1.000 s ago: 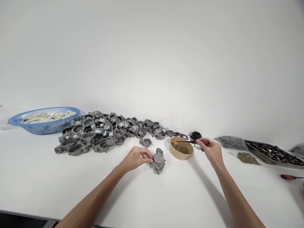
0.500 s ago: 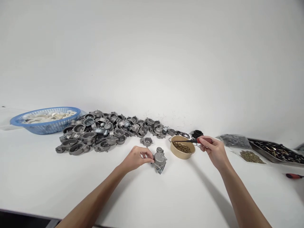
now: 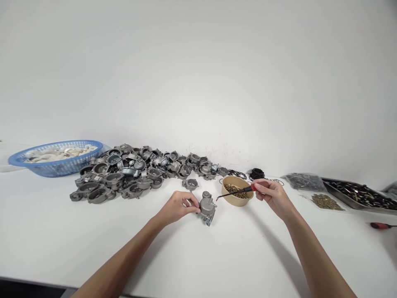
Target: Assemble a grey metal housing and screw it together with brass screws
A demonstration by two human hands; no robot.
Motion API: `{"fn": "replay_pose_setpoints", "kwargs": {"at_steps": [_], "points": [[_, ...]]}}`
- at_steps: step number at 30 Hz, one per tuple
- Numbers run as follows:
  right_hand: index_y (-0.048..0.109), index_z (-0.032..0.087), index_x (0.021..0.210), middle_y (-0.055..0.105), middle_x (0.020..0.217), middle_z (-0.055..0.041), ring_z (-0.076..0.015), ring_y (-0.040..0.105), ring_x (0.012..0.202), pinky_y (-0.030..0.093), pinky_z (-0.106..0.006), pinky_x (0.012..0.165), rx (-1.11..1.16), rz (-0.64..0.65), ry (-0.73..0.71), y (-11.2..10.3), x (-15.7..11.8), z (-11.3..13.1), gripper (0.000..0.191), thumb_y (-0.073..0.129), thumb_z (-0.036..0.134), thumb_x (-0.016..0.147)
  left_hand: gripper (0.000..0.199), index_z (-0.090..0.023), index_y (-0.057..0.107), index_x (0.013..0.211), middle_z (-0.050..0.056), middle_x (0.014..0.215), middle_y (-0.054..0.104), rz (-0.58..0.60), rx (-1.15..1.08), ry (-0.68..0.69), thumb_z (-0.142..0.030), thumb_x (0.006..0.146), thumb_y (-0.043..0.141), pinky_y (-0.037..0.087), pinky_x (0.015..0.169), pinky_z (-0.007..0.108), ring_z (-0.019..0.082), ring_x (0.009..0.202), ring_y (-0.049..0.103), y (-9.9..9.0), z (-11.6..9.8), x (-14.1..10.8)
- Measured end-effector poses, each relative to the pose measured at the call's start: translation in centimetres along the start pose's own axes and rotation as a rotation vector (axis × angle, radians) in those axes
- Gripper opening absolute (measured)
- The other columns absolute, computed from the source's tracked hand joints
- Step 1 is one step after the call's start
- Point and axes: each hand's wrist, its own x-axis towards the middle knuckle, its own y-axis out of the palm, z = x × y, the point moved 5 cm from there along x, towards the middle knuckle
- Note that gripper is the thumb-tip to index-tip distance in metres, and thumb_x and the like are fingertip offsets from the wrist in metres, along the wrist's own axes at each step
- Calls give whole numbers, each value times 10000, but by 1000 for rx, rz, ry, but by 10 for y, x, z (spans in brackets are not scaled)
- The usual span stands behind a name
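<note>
My left hand (image 3: 182, 207) is closed on the left side of a grey metal carburetor (image 3: 206, 207), which rests on the white table. Its rounded bowl faces up. In my right hand (image 3: 273, 196) is a screwdriver (image 3: 248, 189) with a red and black handle, gripped between thumb and fingers. The dark shaft slants down to the left across a tan bowl (image 3: 237, 202) of small brass-coloured screws (image 3: 232, 190). Its tip is just right of the carburetor, apart from it, and seems to carry a small screw.
Grey metal bowl parts (image 3: 136, 169) lie heaped at the back left, beside a blue basket (image 3: 56, 167) of white pieces. Black rings (image 3: 257, 174) lie behind the tan bowl. On the right are a bag of screws (image 3: 327, 202), a metal tray (image 3: 350, 200) and another screwdriver (image 3: 380, 225).
The screwdriver's tip has moved down and left, from above the tan bowl to beside the carburetor. My left hand stays on the carburetor. The whole view has shifted slightly.
</note>
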Motion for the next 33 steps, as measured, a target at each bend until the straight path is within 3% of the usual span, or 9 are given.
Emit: {"fn": "replay_pose_setpoints", "kwargs": {"at_steps": [22, 25, 30, 33], "points": [[731, 160, 866, 556, 665, -18, -110, 428, 558, 335, -277, 535, -27, 50, 37, 12, -2, -1, 280, 776, 400, 730, 237, -184, 630, 809, 36, 929, 643, 58, 84, 99, -391, 769, 738, 518, 679, 243, 150, 817, 604, 1, -9, -2], [726, 152, 876, 564, 687, -33, -116, 425, 566, 339, -279, 529, -34, 53, 40, 12, -3, 0, 299, 771, 409, 731, 354, -210, 581, 918, 34, 999, 596, -12, 150, 81, -446, 724, 760, 513, 688, 270, 170, 857, 578, 3, -13, -5], [721, 159, 859, 539, 680, -24, -112, 418, 561, 338, -275, 523, -18, 67, 42, 13, -3, 1, 280, 771, 402, 730, 736, -305, 473, 1280, 73, 1290, 475, -105, 285, 42, -532, 655, 789, 476, 875, 374, 265, 1090, 531, 21, -20, -11], [718, 161, 851, 541, 680, -28, -117, 421, 561, 344, -279, 516, -21, 57, 40, 11, -4, 2, 295, 777, 418, 718, 739, -318, 487, 1292, 74, 1312, 445, -115, 314, 49, -491, 647, 805, 431, 973, 405, 304, 1192, 473, 33, -18, -11]]}}
